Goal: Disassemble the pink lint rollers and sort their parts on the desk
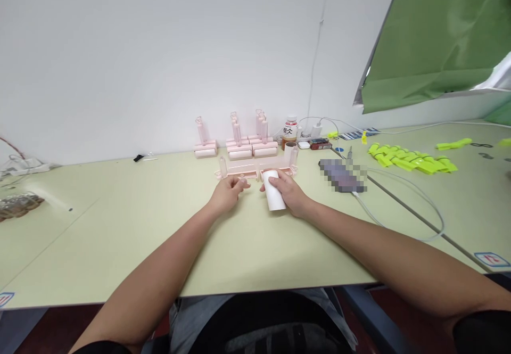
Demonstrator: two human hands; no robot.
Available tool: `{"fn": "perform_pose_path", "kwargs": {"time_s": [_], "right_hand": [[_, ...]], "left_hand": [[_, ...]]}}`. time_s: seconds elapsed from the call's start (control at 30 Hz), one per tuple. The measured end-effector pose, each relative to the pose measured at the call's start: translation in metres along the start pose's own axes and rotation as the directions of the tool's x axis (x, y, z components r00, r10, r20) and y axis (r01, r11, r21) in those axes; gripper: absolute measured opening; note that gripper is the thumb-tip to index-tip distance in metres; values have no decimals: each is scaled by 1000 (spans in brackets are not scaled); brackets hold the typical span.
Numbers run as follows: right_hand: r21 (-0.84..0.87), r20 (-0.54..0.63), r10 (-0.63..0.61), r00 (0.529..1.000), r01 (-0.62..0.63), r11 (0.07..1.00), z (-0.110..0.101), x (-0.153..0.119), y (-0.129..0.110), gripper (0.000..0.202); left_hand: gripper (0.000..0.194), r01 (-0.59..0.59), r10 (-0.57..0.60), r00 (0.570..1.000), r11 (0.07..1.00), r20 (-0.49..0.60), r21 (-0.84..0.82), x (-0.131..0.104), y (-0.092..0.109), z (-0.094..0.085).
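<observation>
My right hand (294,194) is wrapped round a white paper roll (275,193), which is tilted a little above the table. To its left, my left hand (227,193) is closed, thumb and forefinger drawn together; whether anything small is between them I cannot make out. Just beyond both hands lie pink plastic parts (243,169), like open lint roller cases, partly hidden by my fingers. Another white roll (290,150) with a brown core stands upright behind them.
Against the wall stand several pink lint rollers (239,149) with upright handles, beside a drink bottle (290,130). On the right are a blurred phone (341,175) with a white cable (399,231) and neon yellow strips (411,159). A wrapped bundle (18,205) lies far left.
</observation>
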State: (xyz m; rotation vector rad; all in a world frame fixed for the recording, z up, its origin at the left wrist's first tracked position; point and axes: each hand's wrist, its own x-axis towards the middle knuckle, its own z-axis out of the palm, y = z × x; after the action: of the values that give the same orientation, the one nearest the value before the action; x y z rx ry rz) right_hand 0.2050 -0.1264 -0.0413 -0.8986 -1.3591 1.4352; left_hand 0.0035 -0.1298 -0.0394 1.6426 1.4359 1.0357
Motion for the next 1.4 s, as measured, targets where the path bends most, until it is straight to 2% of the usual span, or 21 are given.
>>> {"fn": "perform_pose_path", "kwargs": {"time_s": [0.13,0.27,0.33,0.5,0.77,1.03,1.4], "right_hand": [[17,-46,-10,999,11,1000,0,3,3,44],[34,-211,-64,975,73,997,-2,8,6,40],[50,-284,-46,958,63,997,-4,11,6,40],[94,-347,-27,937,63,994,-7,13,4,42],[191,-324,5,946,60,980,-7,12,4,33],[226,-283,30,959,36,973,-5,12,5,29],[204,-265,-15,964,71,976,-3,10,6,30]], "left_hand": [[37,67,-59,995,992,76,-109,-3,3,1],[31,97,-79,991,978,105,-182,-5,8,2],[29,99,-74,990,971,121,-216,-6,9,3],[27,103,-69,988,957,135,-270,-8,11,6],[26,59,-38,997,944,70,-323,-8,13,7],[26,12,8,997,965,76,-263,-9,13,8],[20,-104,114,992,978,44,-183,-8,7,8]]}}
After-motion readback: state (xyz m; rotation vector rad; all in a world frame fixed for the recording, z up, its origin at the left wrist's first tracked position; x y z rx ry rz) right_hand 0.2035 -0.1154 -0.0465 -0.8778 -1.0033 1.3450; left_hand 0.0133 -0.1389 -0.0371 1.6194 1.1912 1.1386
